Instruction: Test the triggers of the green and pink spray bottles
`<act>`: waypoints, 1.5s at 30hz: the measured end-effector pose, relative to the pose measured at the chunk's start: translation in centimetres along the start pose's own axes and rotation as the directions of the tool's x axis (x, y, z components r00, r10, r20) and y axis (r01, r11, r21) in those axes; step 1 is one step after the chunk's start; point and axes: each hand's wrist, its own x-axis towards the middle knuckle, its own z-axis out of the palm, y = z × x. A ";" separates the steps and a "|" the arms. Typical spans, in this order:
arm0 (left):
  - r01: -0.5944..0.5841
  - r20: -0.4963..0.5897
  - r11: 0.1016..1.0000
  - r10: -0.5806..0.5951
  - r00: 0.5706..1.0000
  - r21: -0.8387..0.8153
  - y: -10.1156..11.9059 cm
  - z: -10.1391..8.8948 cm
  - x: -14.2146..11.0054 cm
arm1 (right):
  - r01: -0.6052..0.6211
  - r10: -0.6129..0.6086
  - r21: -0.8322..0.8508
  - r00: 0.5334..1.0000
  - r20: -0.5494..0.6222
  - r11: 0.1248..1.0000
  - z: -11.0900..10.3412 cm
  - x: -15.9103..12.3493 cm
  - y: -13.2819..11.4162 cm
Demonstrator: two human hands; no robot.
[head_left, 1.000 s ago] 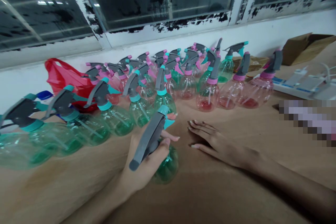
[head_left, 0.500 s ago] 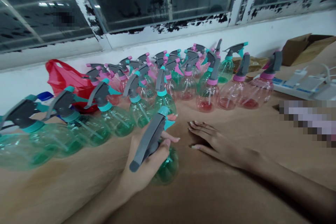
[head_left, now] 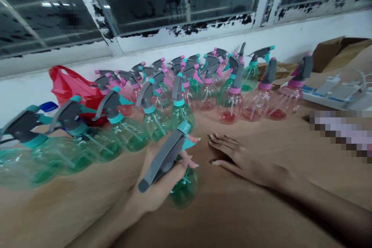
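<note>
My left hand (head_left: 159,193) is wrapped round the neck of a green spray bottle (head_left: 186,192) with a grey and turquoise trigger head, which slants across the hand. The bottle's see-through body shows below my fingers, close to the tabletop. Whether its base touches the table I cannot tell. To the right, my right hand (head_left: 240,159) lies flat on the brown tabletop (head_left: 247,217), fingers stretched towards the bottle and holding nothing. Just beyond the held bottle stands another green spray bottle (head_left: 182,115). More green bottles (head_left: 130,135) line up towards the left edge.
Behind, several pink spray bottles (head_left: 229,110) and green ones crowd towards the white wall (head_left: 293,35). A red plastic bag (head_left: 72,89) sits at the back left. On the right are a white power strip (head_left: 322,98) with plugs and an open cardboard box (head_left: 331,56).
The held bottle's trigger head has turned and tipped slightly, its nozzle end a little lower and further right. My left hand shifted slightly with it. My right hand stayed put.
</note>
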 end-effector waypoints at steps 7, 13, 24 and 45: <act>0.013 -0.036 1.000 -0.013 0.999 -0.019 -0.3 0.0 -0.1 | 0.007 -0.007 0.027 1.000 -0.017 1.000 0.2 -0.1 0.3; 0.071 -0.173 0.978 -0.037 0.984 0.196 -0.2 0.5 -0.2 | 0.004 -0.004 0.019 1.000 -0.001 1.000 0.2 -0.1 0.3; 0.102 -0.172 0.973 -0.066 0.983 0.206 0.0 0.6 -0.2 | 0.010 -0.010 0.014 1.000 -0.006 1.000 0.2 -0.1 0.4; 0.076 -0.146 0.990 -0.058 0.988 0.122 0.1 0.6 -0.1 | 0.020 -0.018 0.038 0.999 -0.037 0.999 0.4 -0.1 0.5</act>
